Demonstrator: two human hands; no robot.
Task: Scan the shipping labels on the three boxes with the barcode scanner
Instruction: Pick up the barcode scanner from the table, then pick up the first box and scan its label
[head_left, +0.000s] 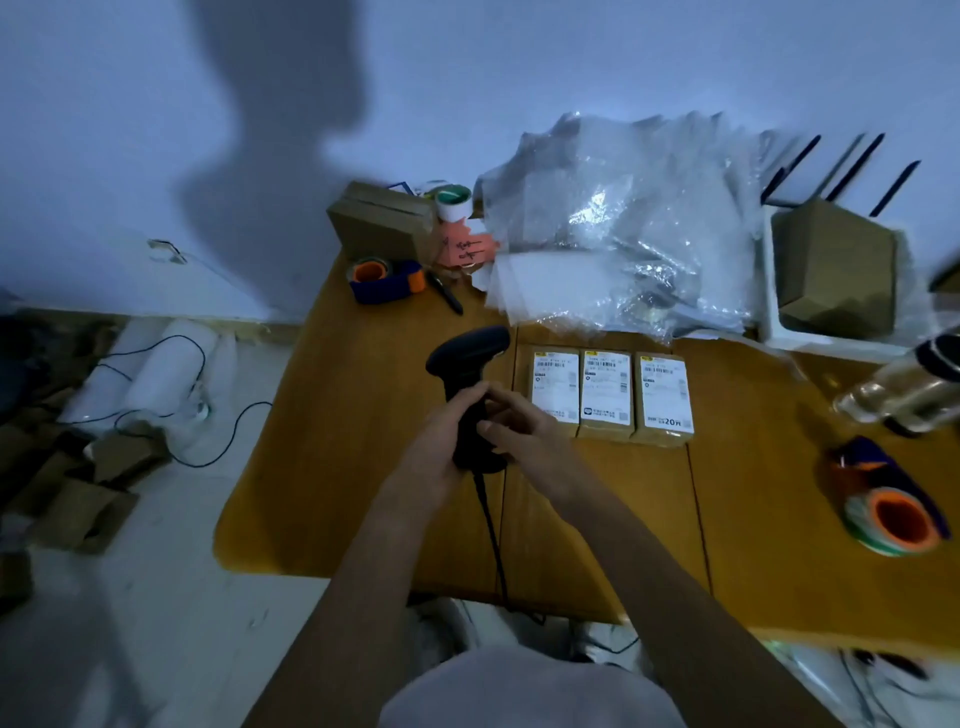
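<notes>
both grips (480, 421) clenched on the scanner (467, 374), boxes (607, 395) just right; its cable (491, 525) might snag and spoil my aim

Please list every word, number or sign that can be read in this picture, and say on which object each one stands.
"20" with a letter like "M", seen upside down: bottom of the shipping label on the right box.
Left box and middle box: barcodes and fine print, too small to read; the middle label has a blue square logo.
Orange paper near the tape: dark handwriting, not legible.
Barcode scanner: no readable marking.
</notes>
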